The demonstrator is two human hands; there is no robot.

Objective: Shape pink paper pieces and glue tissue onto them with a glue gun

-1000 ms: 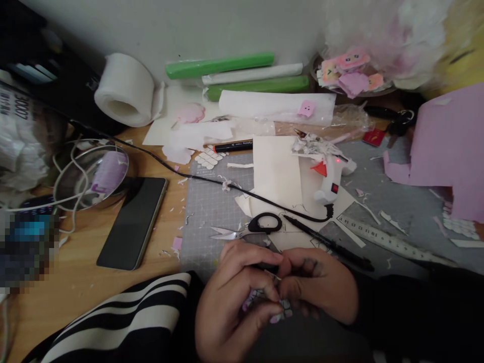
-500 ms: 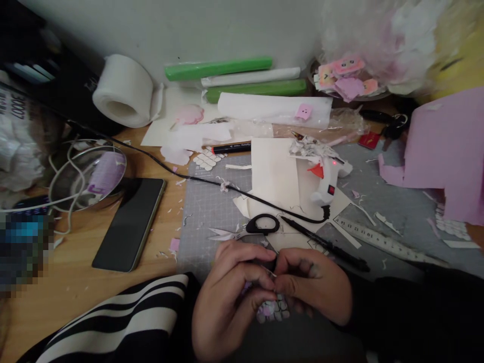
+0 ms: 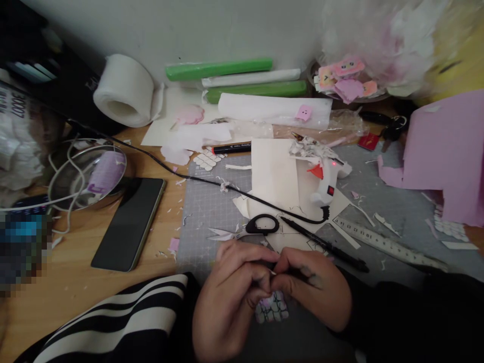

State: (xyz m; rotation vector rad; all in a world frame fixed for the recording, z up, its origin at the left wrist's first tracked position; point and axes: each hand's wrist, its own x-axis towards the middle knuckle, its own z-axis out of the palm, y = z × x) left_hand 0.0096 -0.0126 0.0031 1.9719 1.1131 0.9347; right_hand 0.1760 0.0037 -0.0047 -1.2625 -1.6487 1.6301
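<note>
Both hands meet at the near edge of the grey cutting mat (image 3: 212, 206), fingertips pressed together over a small pale paper piece (image 3: 271, 308) marked with a pattern of outlined cells and faint pink patches. The left hand (image 3: 227, 302), coming from a black-and-white striped sleeve (image 3: 124, 322), pinches the piece from its left side; the right hand (image 3: 315, 292), in a dark sleeve, closes on it from the right, so the piece hangs just below the joined fingers, held in both grips. What the fingertips pinch at the very top is too small to tell. On the mat just beyond the hands lie black-handled scissors (image 3: 253, 228), blades pointing left, and a black pen (image 3: 325, 244) running down to the right. Farther up the mat a white glue gun (image 3: 327, 184) rests on cream paper sheets (image 3: 274, 174), its black cord (image 3: 189, 174) trailing off the mat's left edge. A metal ruler (image 3: 389, 245) lies on the mat's right part. Left of the mat, on the wooden desk, sits a dark phone (image 3: 128, 222), and behind it a white tape roll (image 3: 123, 91)
</note>
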